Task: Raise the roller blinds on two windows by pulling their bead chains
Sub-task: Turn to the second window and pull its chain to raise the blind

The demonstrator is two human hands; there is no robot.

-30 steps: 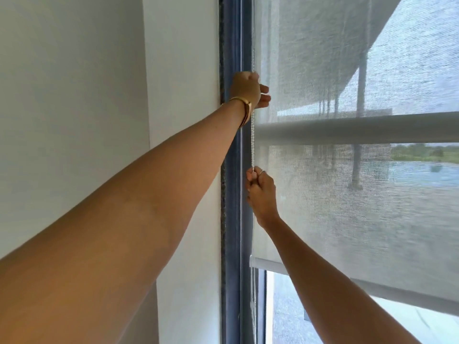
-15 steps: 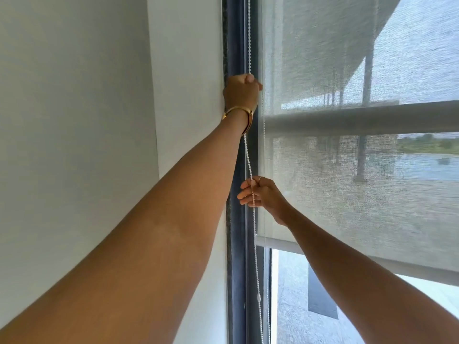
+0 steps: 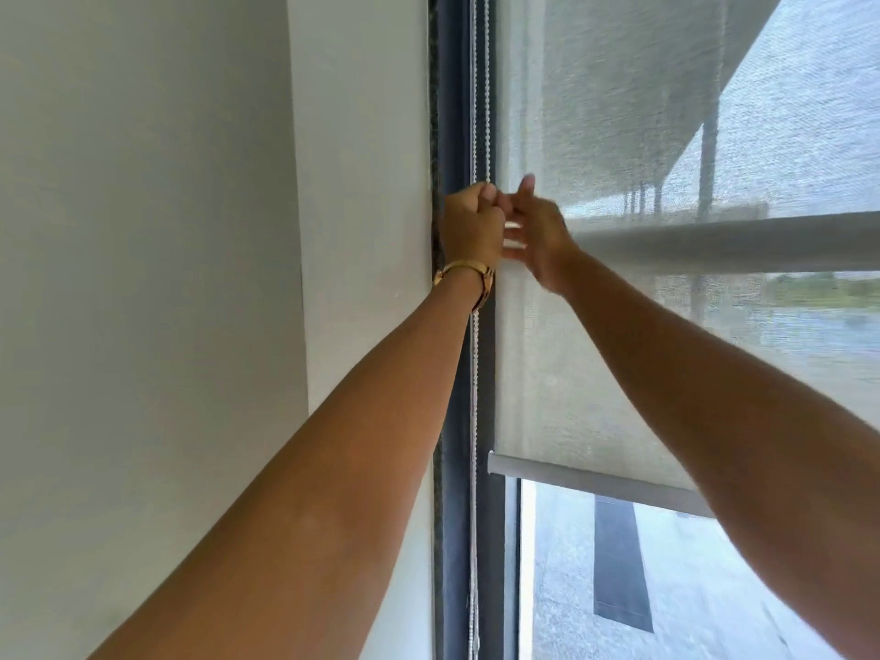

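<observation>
Two bare arms reach up toward a window in the centre of the frame. The left hand, wearing a gold bracelet, is closed in a fist around the bead chain, which hangs in two thin strands along the dark window frame. The right hand, blurred, sits just beside it with fingers spread, holding nothing. The grey mesh roller blind covers most of the glass; its bottom bar lies at lower centre. The chain looks light, limp and somewhat slippery, so it is probably best pinched firmly on one strand only.
</observation>
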